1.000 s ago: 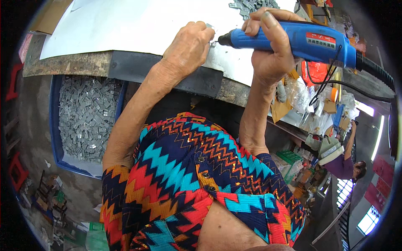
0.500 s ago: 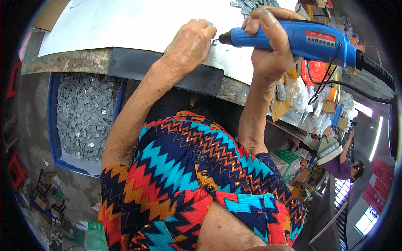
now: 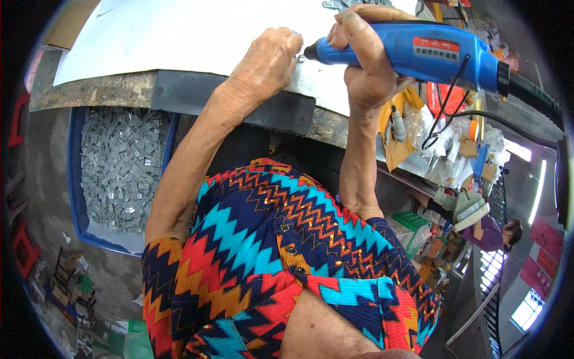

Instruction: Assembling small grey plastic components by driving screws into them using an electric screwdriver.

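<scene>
My right hand point(image 3: 369, 69) is wrapped round a blue electric screwdriver point(image 3: 418, 51), held nearly level with its black nose pointing left. That nose is close beside the fingertips of my left hand point(image 3: 266, 63), which are closed and pressed down on the white sheet point(image 3: 173, 36). A small grey part point(image 3: 299, 58) shows between those fingertips and the screwdriver's nose; most of it is hidden by my fingers. At the far edge of the sheet lies a pile of similar grey parts point(image 3: 347, 5).
Below the worn table edge point(image 3: 95, 93), a blue bin point(image 3: 78, 179) holds many small grey pieces. A black strip point(image 3: 191, 93) covers part of that edge. Plastic bags point(image 3: 442, 170) and a cable point(image 3: 508, 119) are at the right. Another person point(image 3: 487, 233) is further off.
The screwdriver and my right hand have shifted slightly left and up in the picture. My left hand stays at nearly the same spot, its fingers still closed.
</scene>
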A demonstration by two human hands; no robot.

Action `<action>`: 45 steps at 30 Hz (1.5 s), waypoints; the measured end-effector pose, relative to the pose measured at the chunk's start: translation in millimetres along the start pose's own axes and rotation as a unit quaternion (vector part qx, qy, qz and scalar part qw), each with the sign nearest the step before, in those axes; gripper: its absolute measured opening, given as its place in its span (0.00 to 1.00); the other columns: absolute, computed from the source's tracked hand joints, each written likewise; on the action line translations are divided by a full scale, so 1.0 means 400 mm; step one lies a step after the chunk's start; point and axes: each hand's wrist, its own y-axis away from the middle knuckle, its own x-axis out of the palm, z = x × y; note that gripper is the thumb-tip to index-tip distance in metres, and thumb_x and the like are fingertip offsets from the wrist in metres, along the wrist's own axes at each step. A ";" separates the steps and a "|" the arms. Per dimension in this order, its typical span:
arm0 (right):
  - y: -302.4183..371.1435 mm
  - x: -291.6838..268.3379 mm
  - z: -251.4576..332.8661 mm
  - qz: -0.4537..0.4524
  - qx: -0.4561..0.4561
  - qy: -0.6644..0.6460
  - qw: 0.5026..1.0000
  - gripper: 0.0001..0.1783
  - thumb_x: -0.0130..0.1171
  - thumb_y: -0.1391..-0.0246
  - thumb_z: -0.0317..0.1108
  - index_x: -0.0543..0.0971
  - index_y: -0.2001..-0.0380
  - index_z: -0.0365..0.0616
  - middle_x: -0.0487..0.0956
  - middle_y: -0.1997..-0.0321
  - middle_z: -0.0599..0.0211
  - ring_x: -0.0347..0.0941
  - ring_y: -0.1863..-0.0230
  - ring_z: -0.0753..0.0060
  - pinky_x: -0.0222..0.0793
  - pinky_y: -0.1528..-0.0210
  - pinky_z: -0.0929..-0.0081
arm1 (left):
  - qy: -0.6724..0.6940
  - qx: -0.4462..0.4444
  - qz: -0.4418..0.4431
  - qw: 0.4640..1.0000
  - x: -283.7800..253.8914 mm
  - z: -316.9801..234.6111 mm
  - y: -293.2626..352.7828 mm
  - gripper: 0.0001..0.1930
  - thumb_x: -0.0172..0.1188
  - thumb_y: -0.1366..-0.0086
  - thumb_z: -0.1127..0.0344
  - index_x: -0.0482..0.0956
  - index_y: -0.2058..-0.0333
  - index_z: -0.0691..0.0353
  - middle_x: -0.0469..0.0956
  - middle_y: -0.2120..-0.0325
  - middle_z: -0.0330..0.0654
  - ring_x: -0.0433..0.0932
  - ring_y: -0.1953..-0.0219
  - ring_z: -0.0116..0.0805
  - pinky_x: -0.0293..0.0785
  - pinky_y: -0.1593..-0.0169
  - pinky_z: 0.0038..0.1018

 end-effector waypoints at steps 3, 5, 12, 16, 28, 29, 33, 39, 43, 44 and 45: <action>-0.010 -0.007 -0.011 0.034 0.003 -0.005 0.999 0.04 0.55 0.64 0.23 0.71 0.81 0.35 0.71 0.84 0.65 0.67 0.84 0.78 0.65 0.80 0.81 | 0.002 0.002 -0.005 1.000 -0.002 -0.002 -0.001 0.05 0.55 0.54 0.76 0.70 0.75 0.67 0.70 0.77 0.48 0.71 0.70 0.46 0.67 0.63 0.36; -0.009 -0.009 -0.016 0.045 0.013 -0.014 0.999 0.05 0.55 0.65 0.23 0.71 0.80 0.35 0.71 0.83 0.65 0.67 0.83 0.78 0.65 0.80 0.81 | 0.004 -0.002 -0.005 1.000 0.001 0.000 0.001 0.05 0.55 0.54 0.77 0.70 0.75 0.67 0.70 0.78 0.48 0.71 0.70 0.46 0.67 0.64 0.36; -0.003 -0.010 -0.028 0.025 -0.006 -0.052 0.998 0.10 0.53 0.64 0.19 0.66 0.74 0.37 0.72 0.79 0.61 0.66 0.83 0.77 0.65 0.80 0.81 | -0.013 -0.017 -0.009 1.000 0.001 -0.006 -0.002 0.06 0.56 0.55 0.76 0.71 0.76 0.66 0.70 0.78 0.48 0.71 0.71 0.45 0.68 0.65 0.35; -0.009 -0.019 -0.041 0.040 -0.006 -0.105 0.994 0.11 0.54 0.64 0.18 0.67 0.74 0.37 0.72 0.79 0.61 0.67 0.82 0.77 0.66 0.81 0.81 | -0.018 -0.018 -0.011 1.000 0.004 -0.004 -0.003 0.05 0.56 0.55 0.77 0.71 0.76 0.67 0.70 0.78 0.48 0.71 0.71 0.45 0.68 0.65 0.35; -0.019 -0.066 -0.047 0.191 -0.086 -0.130 0.969 0.10 0.52 0.62 0.24 0.71 0.72 0.32 0.74 0.77 0.53 0.68 0.83 0.72 0.69 0.75 0.74 | -0.030 0.000 0.007 1.000 -0.002 -0.019 0.004 0.09 0.57 0.54 0.75 0.70 0.71 0.67 0.69 0.73 0.48 0.70 0.67 0.45 0.68 0.62 0.35; -0.018 -0.067 -0.048 0.188 -0.088 -0.130 0.969 0.10 0.52 0.62 0.24 0.71 0.72 0.32 0.74 0.77 0.53 0.68 0.83 0.72 0.69 0.75 0.74 | -0.043 -0.002 0.022 0.999 -0.005 -0.021 0.001 0.08 0.56 0.53 0.75 0.72 0.71 0.68 0.70 0.73 0.49 0.71 0.66 0.44 0.69 0.60 0.34; -0.007 -0.077 -0.054 0.181 -0.213 -0.077 0.957 0.11 0.49 0.60 0.23 0.69 0.69 0.31 0.73 0.73 0.47 0.68 0.80 0.70 0.69 0.75 0.71 | -0.065 0.006 0.038 0.997 -0.007 -0.029 -0.002 0.08 0.56 0.51 0.74 0.73 0.70 0.69 0.71 0.72 0.50 0.72 0.64 0.43 0.71 0.58 0.32; -0.011 -0.115 0.000 0.177 -0.147 -0.197 0.953 0.13 0.46 0.59 0.22 0.67 0.65 0.32 0.72 0.70 0.44 0.68 0.79 0.67 0.69 0.71 0.65 | -0.026 0.020 0.001 0.999 -0.005 -0.013 0.009 0.06 0.55 0.52 0.74 0.71 0.73 0.67 0.69 0.76 0.49 0.70 0.70 0.45 0.67 0.65 0.34; 0.005 -0.152 -0.003 0.135 -0.128 -0.083 0.979 0.13 0.46 0.59 0.22 0.68 0.66 0.32 0.72 0.71 0.47 0.68 0.80 0.68 0.68 0.72 0.65 | -0.039 0.029 0.000 0.999 -0.018 -0.014 0.017 0.06 0.55 0.51 0.73 0.71 0.73 0.68 0.70 0.76 0.49 0.71 0.71 0.45 0.67 0.66 0.33; 0.009 -0.158 -0.014 0.120 -0.129 -0.078 0.981 0.12 0.47 0.58 0.22 0.68 0.66 0.32 0.73 0.72 0.48 0.69 0.79 0.68 0.68 0.72 0.66 | -0.030 0.025 -0.008 0.999 -0.031 -0.017 0.019 0.06 0.55 0.51 0.73 0.71 0.73 0.68 0.71 0.76 0.49 0.71 0.71 0.44 0.68 0.66 0.33; 0.017 -0.164 -0.021 0.117 -0.129 -0.078 0.982 0.12 0.47 0.58 0.22 0.68 0.66 0.32 0.73 0.72 0.48 0.69 0.79 0.68 0.68 0.72 0.66 | -0.022 0.020 -0.016 0.999 -0.045 -0.021 0.021 0.07 0.56 0.51 0.72 0.71 0.72 0.69 0.71 0.75 0.50 0.72 0.71 0.44 0.68 0.66 0.33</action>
